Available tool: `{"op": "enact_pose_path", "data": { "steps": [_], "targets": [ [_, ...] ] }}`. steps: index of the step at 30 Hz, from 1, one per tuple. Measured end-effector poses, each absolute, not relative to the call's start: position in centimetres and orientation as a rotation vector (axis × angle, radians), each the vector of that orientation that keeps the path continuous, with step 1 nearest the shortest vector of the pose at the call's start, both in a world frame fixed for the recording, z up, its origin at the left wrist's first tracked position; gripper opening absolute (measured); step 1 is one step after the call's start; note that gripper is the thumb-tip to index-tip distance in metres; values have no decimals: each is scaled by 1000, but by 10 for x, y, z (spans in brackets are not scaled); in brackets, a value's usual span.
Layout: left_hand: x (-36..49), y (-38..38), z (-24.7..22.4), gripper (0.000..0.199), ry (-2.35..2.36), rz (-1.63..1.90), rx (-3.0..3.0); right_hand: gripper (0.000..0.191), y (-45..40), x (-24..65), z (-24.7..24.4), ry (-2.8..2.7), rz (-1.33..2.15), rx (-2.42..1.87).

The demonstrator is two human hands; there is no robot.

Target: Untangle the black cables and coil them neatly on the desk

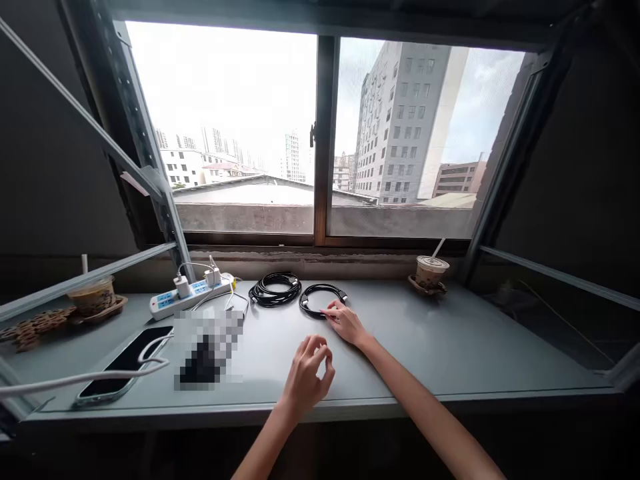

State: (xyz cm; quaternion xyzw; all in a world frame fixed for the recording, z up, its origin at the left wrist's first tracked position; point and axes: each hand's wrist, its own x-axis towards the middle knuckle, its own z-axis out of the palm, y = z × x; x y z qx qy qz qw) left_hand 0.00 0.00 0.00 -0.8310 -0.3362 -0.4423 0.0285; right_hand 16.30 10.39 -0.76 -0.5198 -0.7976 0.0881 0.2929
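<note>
My right hand [345, 323] reaches forward over the grey desk [450, 347], and its fingertips touch the near edge of a small coiled black cable [320, 291]. A thicker coiled black cable [275, 289] lies just left of that one. My left hand [307, 373] hovers above the desk nearer to me, fingers loosely curled, with nothing in it.
A white power strip [190, 297] with chargers sits at the back left. A phone [125, 363] with a white cable [75, 380] lies front left beside a blurred patch [207, 347]. Lidded drink cups stand at far left [93, 293] and back right [431, 270]. A window lies behind.
</note>
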Motion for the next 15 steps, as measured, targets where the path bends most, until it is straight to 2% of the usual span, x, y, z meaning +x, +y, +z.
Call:
{"op": "enact_pose_path", "data": {
  "steps": [4,7,10,15],
  "targets": [
    [-3,4,7,15,-1032,-1353,-2720,32,109,167,-3,-2081,292,-1279],
    [-5,26,27,15,-1312,-1106,-2773,30,115,173,17,-2094,321,-1169],
    [-13,65,54,18,-1709,-712,-2724,24,122,175,59,-2139,322,-1046],
    [-34,147,80,21,-2055,-461,-2501,27,120,161,149,-2066,248,-813]
  ]
}}
